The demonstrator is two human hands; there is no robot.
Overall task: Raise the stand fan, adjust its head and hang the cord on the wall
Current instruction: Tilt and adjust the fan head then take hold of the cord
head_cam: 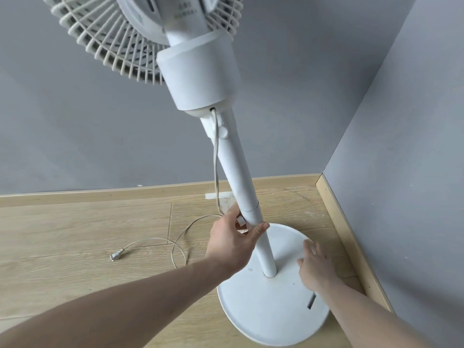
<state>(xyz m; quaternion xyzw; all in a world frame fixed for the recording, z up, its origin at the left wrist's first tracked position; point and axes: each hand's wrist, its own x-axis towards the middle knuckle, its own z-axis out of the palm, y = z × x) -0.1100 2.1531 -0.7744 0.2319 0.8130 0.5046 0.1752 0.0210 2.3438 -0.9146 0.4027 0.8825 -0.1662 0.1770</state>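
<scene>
Lower right, right hand [315,266] rests flat on the fan base [263,312]; left hand [233,237] at centre grasps the pole [238,172]; cord [160,241] trails left.

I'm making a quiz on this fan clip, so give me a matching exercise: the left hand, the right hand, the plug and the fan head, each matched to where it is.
Things:
1. left hand
2. right hand
3. plug
4. fan head

Places:
A. lying on the wooden floor
B. gripping the pole at its collar
C. top of the picture, above the pole
D. resting flat on the round base

Pairs: 1-B, 2-D, 3-A, 4-C
</scene>
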